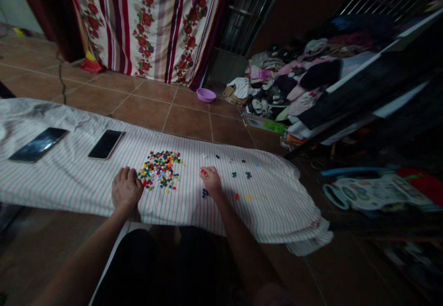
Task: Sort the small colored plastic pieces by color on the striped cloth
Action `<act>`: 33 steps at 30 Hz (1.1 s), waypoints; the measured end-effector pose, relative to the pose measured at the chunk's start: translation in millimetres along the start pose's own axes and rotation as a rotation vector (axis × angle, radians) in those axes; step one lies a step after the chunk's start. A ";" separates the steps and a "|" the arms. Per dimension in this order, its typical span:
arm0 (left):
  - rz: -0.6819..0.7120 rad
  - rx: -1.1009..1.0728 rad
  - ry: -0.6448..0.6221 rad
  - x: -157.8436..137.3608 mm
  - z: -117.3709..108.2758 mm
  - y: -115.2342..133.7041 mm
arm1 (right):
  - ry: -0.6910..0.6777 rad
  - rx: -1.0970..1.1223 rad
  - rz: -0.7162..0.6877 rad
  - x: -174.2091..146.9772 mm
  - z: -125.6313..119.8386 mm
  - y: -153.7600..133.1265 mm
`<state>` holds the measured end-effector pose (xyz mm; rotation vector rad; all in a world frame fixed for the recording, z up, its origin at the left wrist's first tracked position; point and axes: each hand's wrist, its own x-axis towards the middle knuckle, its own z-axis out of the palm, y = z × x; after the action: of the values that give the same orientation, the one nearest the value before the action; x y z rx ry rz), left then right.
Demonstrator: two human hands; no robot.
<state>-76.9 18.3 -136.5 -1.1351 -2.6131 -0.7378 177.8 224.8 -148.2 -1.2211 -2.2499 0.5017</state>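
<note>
A heap of small multicoloured pieces [161,167], like tiny beads or cubes, lies on the striped cloth. My left hand [127,188] rests on the cloth at the heap's left edge, fingers lying loosely bent with nothing seen in them. To the right of the heap, my right hand [211,180] is closed around a few small red pieces [204,172]. Just below it sits a dark purple cluster [205,194]. Farther right are small groups by colour: a green one [234,175], a dark grey one [248,175], an orange-red one [236,196] and a yellow one [248,197].
A phone [105,144] and a larger dark-screened device [38,145] lie left on the cloth-covered surface [277,223]. Beyond it, a purple basin [206,95] stands on the tiled floor. Heaped clothes [290,75] fill the right side.
</note>
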 end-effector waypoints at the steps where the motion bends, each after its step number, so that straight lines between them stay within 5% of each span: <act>1: 0.000 0.006 -0.005 0.0 -0.6 0.4 | 0.013 0.016 -0.009 -0.4 -0.3 0.8; 15: 0.024 -0.014 0.037 -1.4 4.3 -3.0 | 0.200 -0.010 0.015 6.0 -31.3 27.1; 24: 0.032 0.006 0.050 -0.9 3.7 -3.1 | -0.018 -0.111 0.017 7.7 -45.3 43.1; 33: 0.048 0.033 0.058 -0.9 5.0 -3.7 | -0.043 -0.207 0.068 5.3 -49.3 40.0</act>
<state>-78.9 18.2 -142.5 -1.1451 -2.5319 -0.7047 231.5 253.8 -129.6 -1.4059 -2.3494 0.3289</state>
